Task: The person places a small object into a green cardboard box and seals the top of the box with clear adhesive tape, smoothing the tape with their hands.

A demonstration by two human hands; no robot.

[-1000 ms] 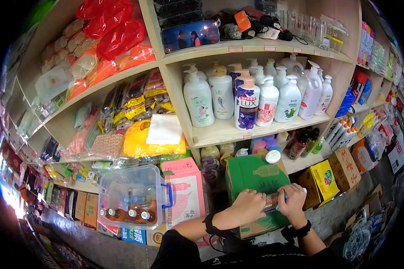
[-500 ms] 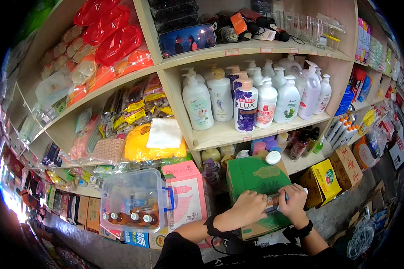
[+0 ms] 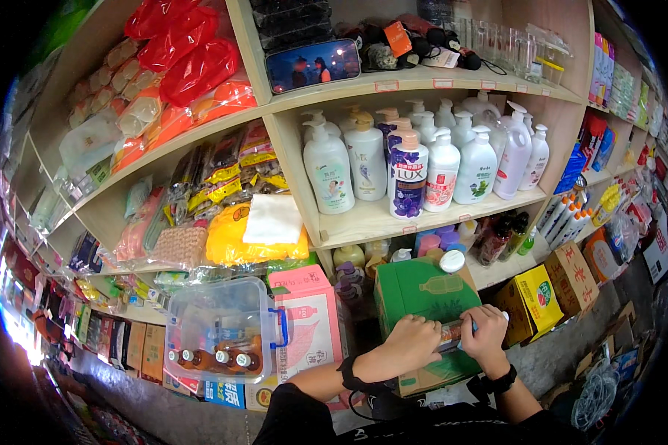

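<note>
My left hand [image 3: 412, 343] and my right hand [image 3: 487, 335] are both closed around a small labelled bottle [image 3: 450, 335], held on its side above a green carton [image 3: 427, 297]. Most of the bottle is hidden by my fingers; a whitish end pokes out past the right hand. A white round lid or tub [image 3: 452, 260] sits at the far edge of the carton. Left of my hands is a clear plastic box [image 3: 223, 304] with a blue latch, where several brown bottles [image 3: 221, 357] with white caps lie.
A pink carton [image 3: 304, 304] stands between the clear box and the green one. Shelves ahead hold several pump bottles [image 3: 408, 174], a phone [image 3: 313, 65] showing a picture, and bagged goods. A yellow box [image 3: 536, 297] is at the right.
Almost nothing differs. The view has shifted very slightly and the picture on the phone has changed; both hands keep the same hold on the bottle.
</note>
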